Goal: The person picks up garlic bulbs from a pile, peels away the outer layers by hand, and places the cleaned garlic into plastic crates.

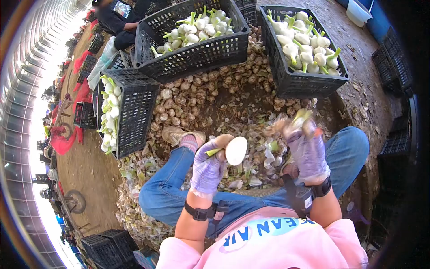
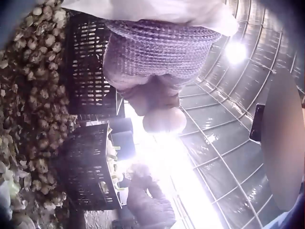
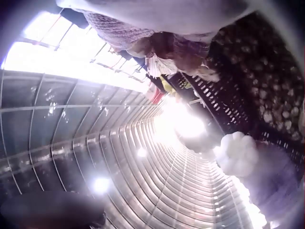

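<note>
In the head view my left hand (image 1: 209, 166), in a purple knitted glove, pinches a peeled white garlic bulb (image 1: 236, 150) with a short green stem; the same bulb (image 3: 238, 154) faces the right wrist camera. My gloved right hand (image 1: 307, 150) is blurred and raised over the right thigh, its fingers curled round loose peel and a greenish stem piece (image 1: 301, 119). In the right wrist view pale papery peel (image 3: 161, 66) hangs at the right hand's fingers. The two hands are apart.
Black crates (image 1: 192, 56) of peeled bulbs stand ahead and left, another crate (image 1: 309, 85) ahead right. Unpeeled bulbs (image 1: 179, 101) and scattered peelings (image 1: 134, 179) cover the ground round my legs. A seated person (image 1: 117, 22) is at the upper left.
</note>
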The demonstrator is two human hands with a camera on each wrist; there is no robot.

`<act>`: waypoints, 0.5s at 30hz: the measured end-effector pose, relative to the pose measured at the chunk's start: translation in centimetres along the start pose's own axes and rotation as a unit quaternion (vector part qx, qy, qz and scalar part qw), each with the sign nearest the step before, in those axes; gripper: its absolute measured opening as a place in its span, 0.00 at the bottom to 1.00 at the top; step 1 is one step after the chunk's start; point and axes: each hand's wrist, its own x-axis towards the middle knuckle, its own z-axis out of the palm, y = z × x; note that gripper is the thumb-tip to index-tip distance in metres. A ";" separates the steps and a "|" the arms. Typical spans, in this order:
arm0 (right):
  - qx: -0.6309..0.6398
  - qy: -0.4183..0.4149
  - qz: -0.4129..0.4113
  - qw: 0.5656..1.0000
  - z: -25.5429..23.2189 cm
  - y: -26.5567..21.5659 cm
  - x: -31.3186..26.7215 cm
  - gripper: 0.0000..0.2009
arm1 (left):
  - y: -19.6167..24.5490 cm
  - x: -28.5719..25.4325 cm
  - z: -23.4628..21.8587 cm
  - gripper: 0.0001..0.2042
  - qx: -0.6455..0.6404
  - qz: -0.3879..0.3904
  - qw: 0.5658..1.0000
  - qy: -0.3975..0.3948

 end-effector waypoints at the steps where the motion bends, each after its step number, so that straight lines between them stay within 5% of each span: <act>1: -0.154 -0.026 0.009 0.988 0.2 0.2 -0.3 0.13 | 0.3 0.2 0.7 0.20 -0.030 0.001 1.000 0.006; 2: -0.304 -0.050 0.018 0.951 0.2 0.3 -0.7 0.14 | 0.2 0.2 0.6 0.20 -0.030 0.002 1.000 0.005; 3: -0.299 -0.132 0.084 0.941 -1.6 0.7 -0.6 0.17 | 0.0 0.2 0.5 0.22 -0.073 -0.019 0.997 0.022; 6: -0.345 -0.164 0.130 0.915 0.1 1.9 -1.5 0.18 | -0.8 0.4 0.4 0.28 -0.116 -0.060 0.989 0.063; 10: -0.414 -0.165 0.126 0.886 0.6 3.0 -1.0 0.17 | -1.5 3.2 -1.1 0.21 -0.093 -0.124 0.985 0.075; 12: -0.465 -0.201 0.070 0.859 -0.3 3.5 -0.5 0.16 | -0.1 6.0 -1.4 0.19 -0.061 -0.073 0.990 0.100; 13: -0.413 -0.196 0.104 0.883 -0.3 3.4 -0.5 0.16 | 1.9 8.6 -0.1 0.17 -0.082 -0.051 0.977 0.190; 15: -0.359 -0.189 0.143 0.903 -0.5 3.7 -0.3 0.17 | 7.2 13.0 -0.2 0.20 -0.091 0.085 0.992 0.028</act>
